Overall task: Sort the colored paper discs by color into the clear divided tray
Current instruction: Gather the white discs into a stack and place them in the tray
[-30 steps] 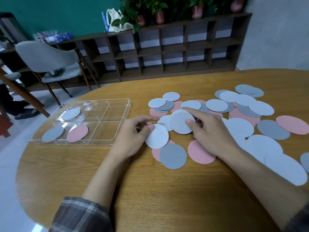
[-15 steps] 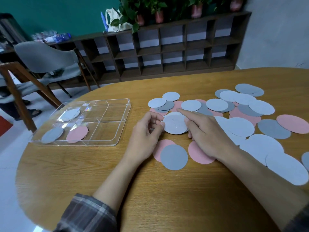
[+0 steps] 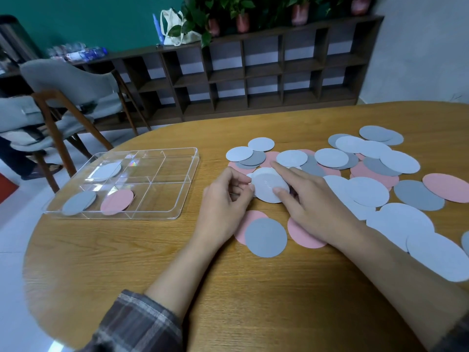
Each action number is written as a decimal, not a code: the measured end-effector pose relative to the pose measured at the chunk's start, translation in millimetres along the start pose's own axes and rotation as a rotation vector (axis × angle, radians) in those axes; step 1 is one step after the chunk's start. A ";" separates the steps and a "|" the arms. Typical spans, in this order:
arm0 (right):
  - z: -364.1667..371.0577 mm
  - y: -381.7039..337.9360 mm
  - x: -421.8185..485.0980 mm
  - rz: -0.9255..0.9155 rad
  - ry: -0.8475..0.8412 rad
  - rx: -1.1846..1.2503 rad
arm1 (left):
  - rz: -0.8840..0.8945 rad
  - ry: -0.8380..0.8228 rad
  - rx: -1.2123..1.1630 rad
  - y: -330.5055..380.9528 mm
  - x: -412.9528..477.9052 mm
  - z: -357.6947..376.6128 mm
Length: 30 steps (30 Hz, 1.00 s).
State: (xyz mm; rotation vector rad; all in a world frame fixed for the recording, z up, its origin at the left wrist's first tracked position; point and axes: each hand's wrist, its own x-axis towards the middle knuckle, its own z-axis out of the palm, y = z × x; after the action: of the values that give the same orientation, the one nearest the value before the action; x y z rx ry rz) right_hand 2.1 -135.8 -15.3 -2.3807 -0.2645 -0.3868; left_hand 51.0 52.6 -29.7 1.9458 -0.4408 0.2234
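Observation:
A small stack of white discs (image 3: 266, 184) is held between both hands just above the table. My left hand (image 3: 223, 201) pinches its left edge. My right hand (image 3: 309, 201) grips its right side, index finger along the top and thumb on the front edge. The clear divided tray (image 3: 175, 209) lies to the left; it holds a white disc (image 3: 106, 170) in a back compartment, a grey disc (image 3: 78, 202) front left and a pink disc (image 3: 117, 201) beside it. Loose white, grey and pink discs (image 3: 368, 168) spread across the table's right half. A grey disc (image 3: 266, 237) overlaps a pink one below my hands.
The oval wooden table (image 3: 127, 262) ends in a curved edge at the left. Beyond it stand a grey chair (image 3: 63, 82) and a wooden-framed chair (image 3: 48, 115). A low dark shelf unit (image 3: 253, 77) with potted plants lines the back wall.
My left hand brought its white disc up onto the one under my right hand; both hands now hold the stack together, slightly farther back. The view shifted a little left.

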 end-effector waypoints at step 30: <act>-13.1 7.8 3.9 0.141 0.147 -0.030 | 0.238 0.090 0.261 4.0 -1.8 -12.2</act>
State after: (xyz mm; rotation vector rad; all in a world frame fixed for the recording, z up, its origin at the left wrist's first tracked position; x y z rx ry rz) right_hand 5.4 -150.0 -9.4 -2.3687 -0.0231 -0.4988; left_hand 48.3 62.7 -22.0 2.1251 -0.6085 0.5429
